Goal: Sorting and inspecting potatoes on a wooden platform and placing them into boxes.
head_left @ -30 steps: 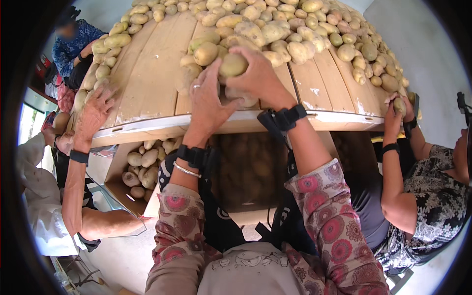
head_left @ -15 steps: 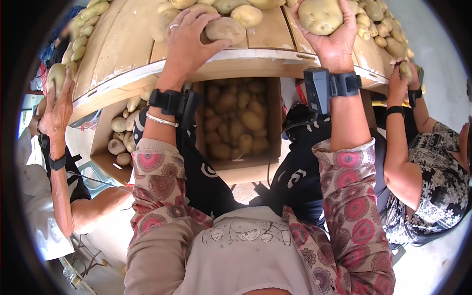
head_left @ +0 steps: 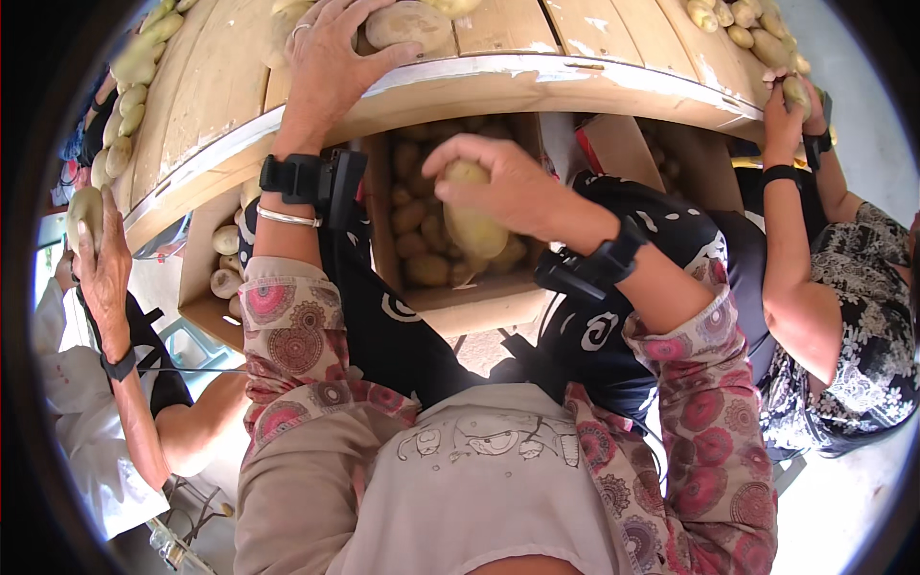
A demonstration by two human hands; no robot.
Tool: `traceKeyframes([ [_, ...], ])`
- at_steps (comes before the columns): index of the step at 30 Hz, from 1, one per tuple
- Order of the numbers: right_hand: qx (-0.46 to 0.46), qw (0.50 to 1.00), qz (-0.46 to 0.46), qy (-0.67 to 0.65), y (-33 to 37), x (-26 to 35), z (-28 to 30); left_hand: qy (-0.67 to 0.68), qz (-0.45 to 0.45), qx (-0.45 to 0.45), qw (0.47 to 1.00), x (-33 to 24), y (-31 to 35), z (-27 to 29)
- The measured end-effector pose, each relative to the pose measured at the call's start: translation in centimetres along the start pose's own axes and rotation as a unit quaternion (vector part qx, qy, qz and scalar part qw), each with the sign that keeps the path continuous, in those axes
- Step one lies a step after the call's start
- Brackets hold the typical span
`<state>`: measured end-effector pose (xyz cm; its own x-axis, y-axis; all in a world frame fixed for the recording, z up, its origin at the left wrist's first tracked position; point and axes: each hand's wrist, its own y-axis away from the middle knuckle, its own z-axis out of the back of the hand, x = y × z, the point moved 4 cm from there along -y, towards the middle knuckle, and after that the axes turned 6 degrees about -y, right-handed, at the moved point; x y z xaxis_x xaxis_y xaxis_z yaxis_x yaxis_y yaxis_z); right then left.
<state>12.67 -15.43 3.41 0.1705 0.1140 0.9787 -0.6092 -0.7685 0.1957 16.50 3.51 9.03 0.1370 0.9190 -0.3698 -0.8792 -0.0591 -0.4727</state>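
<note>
At the table's near edge, my left hand (head_left: 331,57) lies around the left end of a large potato (head_left: 407,26). Its thumb is along the near side, and the fingertips are partly cut off by the upper rim. My right hand (head_left: 517,182) is below the tabletop, over a cardboard box of potatoes (head_left: 470,292). In its curled fingers is a pale yellow potato (head_left: 476,225), smeared by motion.
The wooden table (head_left: 498,29) curves across the top. Another cardboard box of potatoes (head_left: 206,287) stands lower left, and a box (head_left: 623,153) stands right of the middle one. Co-workers' hands hold potatoes at left (head_left: 84,220) and right (head_left: 795,93).
My right hand has come down from above the table to the box below, carrying the potato. My left hand stays by the same potato. The view has shifted, so the table sits higher.
</note>
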Motion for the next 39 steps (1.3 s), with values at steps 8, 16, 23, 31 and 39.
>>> traceKeyframes([
  [8,0.096,0.981,-0.078,0.152,-2.6,-0.6,-0.3,0.016,-0.026,-0.021,0.999,-1.1,-0.2,0.8],
  [16,-0.105,0.954,0.158,-0.231,-2.5,7.8,9.7,-0.045,-0.063,-0.027,0.997,2.2,-0.1,-1.5],
  [23,-0.228,0.846,0.213,-0.432,-2.0,8.2,15.4,-0.021,-0.005,0.003,1.000,0.6,-0.7,-0.3],
  [31,-0.281,0.850,0.193,-0.401,-3.6,6.1,14.3,-0.098,-0.021,-0.043,0.994,-0.1,-0.7,-1.3],
  [39,-0.246,0.880,0.211,-0.347,-6.2,7.1,13.3,-0.122,-0.032,-0.035,0.991,0.9,-0.6,-2.0],
])
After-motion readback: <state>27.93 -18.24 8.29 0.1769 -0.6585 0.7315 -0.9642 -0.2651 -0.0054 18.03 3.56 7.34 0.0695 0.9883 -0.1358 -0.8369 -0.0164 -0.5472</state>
